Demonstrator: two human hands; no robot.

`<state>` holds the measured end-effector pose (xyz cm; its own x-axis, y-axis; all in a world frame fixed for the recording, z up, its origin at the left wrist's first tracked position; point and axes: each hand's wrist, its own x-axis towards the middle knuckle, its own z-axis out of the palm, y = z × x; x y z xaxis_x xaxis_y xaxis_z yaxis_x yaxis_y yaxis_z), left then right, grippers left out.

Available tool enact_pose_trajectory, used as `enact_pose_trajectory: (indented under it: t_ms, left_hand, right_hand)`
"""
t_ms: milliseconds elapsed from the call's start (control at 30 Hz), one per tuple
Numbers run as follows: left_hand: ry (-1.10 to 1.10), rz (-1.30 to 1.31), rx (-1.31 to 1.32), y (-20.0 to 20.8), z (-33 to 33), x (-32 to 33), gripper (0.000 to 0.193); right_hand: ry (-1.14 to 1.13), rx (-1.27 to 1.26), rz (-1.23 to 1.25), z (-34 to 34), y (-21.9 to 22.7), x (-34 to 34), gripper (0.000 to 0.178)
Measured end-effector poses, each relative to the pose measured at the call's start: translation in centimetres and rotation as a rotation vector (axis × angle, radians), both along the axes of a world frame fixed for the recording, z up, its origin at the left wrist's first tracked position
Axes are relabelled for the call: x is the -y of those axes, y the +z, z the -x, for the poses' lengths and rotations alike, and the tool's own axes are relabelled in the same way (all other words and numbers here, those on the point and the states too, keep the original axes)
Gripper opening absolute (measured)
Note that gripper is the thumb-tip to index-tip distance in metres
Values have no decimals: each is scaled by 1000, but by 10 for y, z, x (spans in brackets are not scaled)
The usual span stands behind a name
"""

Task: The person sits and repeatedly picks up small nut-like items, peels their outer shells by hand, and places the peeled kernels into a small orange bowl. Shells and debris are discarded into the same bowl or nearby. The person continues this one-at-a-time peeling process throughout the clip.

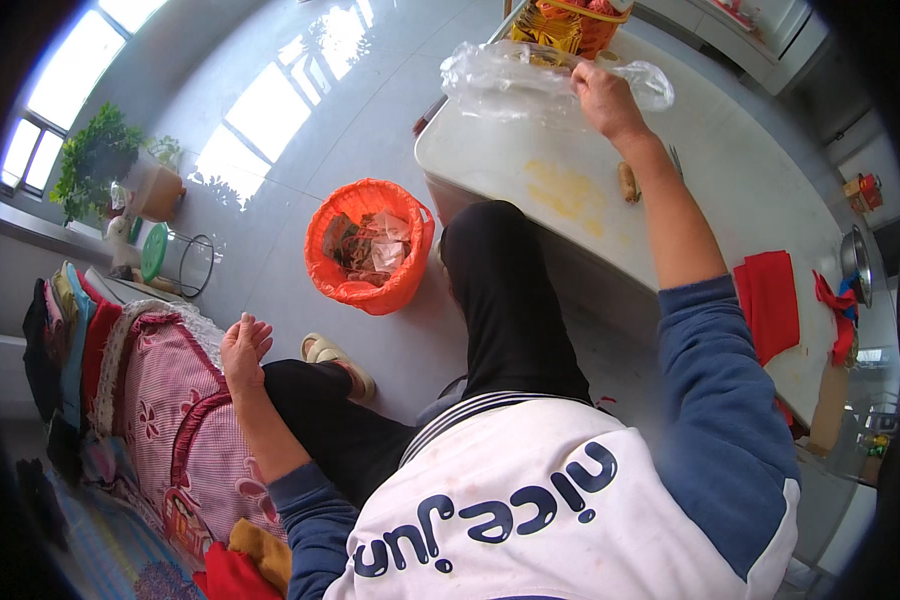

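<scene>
My right hand [606, 100] stretches over the far part of the white table, its fingers closed on a clear plastic bag [490, 82] lying crumpled there. Below that wrist, on the tabletop [690, 235], rests a short brown roll-shaped piece [629, 183], with a thin metal utensil [676, 160] beside my forearm. A yellowish smear [567, 192] marks the table. Over my left knee, next to the pink patterned cover, my left hand [246, 354] is raised with loosely curved fingers and holds nothing visible.
On the floor between sofa and table stands a bin [370, 290] with an orange-red liner and scraps inside. An orange basket [598, 35] sits at the table's far end. Red cloth [768, 300] lies on the right. Clothes [75, 330] and a potted plant [100, 160] are left.
</scene>
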<state>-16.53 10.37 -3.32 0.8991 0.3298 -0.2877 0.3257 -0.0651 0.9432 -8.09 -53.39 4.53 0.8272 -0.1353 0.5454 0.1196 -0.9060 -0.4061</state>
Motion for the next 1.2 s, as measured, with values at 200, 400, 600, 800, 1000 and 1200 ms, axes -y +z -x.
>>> enact_pose_trajectory:
  t_ms: [200,400,600,800,1000,1200]
  left_hand:
    - [-40,10,-8,-6,-5,-1,35]
    - [-71,-2,-22,-9,-7,-1,37]
    - [-48,21,-14,-4,-6,7,27]
    - [-50,15,-16,-6,-6,8,28]
    - [-43,-11,-31,-4,-7,11,30]
    - [-58,-9,-68,-1,-9,14,32]
  right_hand:
    - [102,-221,57,28,-10,-19,10]
    - [241,-571,133,78,-31,-37,21]
    - [45,-361,-74,44,-36,-15,21]
    - [-210,-550,42,-26,-66,14,20]
    - [-397,-526,173,-42,-97,17,25]
    - [-296,-639,19,-42,-97,40,13]
